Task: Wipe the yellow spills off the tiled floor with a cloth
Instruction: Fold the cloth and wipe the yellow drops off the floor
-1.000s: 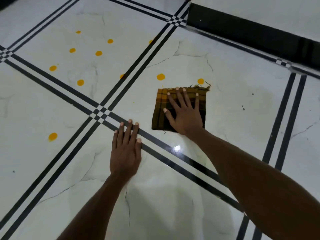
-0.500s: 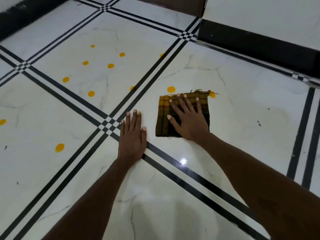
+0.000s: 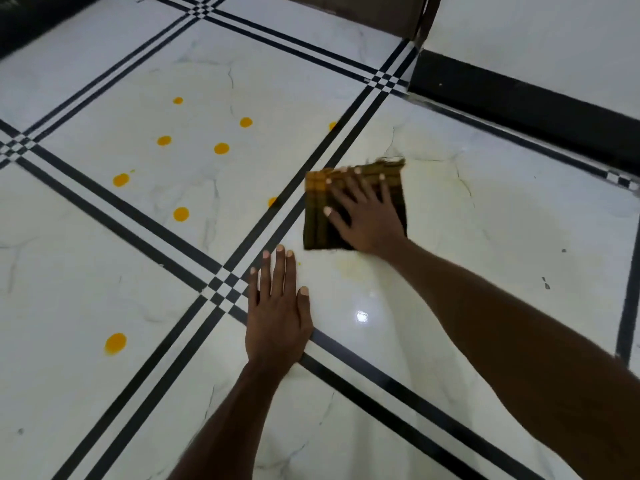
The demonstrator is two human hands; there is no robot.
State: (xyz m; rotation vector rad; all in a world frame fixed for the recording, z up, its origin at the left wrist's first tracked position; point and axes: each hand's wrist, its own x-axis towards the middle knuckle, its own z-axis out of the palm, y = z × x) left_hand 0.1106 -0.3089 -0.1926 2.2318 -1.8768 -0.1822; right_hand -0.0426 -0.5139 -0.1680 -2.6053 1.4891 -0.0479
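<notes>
A folded brown and yellow plaid cloth lies flat on the white tiled floor. My right hand presses down on it with fingers spread. My left hand rests flat on the floor just below and left of the cloth, fingers together, holding nothing. Several round yellow spills dot the tile to the left, such as one spill near the middle and another spill at lower left. A spill sits on the black stripe just left of the cloth. A faint yellowish smear shows below the cloth.
Black double stripes cross the floor in a grid. A black skirting board runs along the white wall at the upper right. A brown door or panel stands at the top. Dark specks lie on the right tile.
The cloth under my right hand has slid forward over the two yellow spots that lay just beyond it; they no longer show. My left hand stays planted.
</notes>
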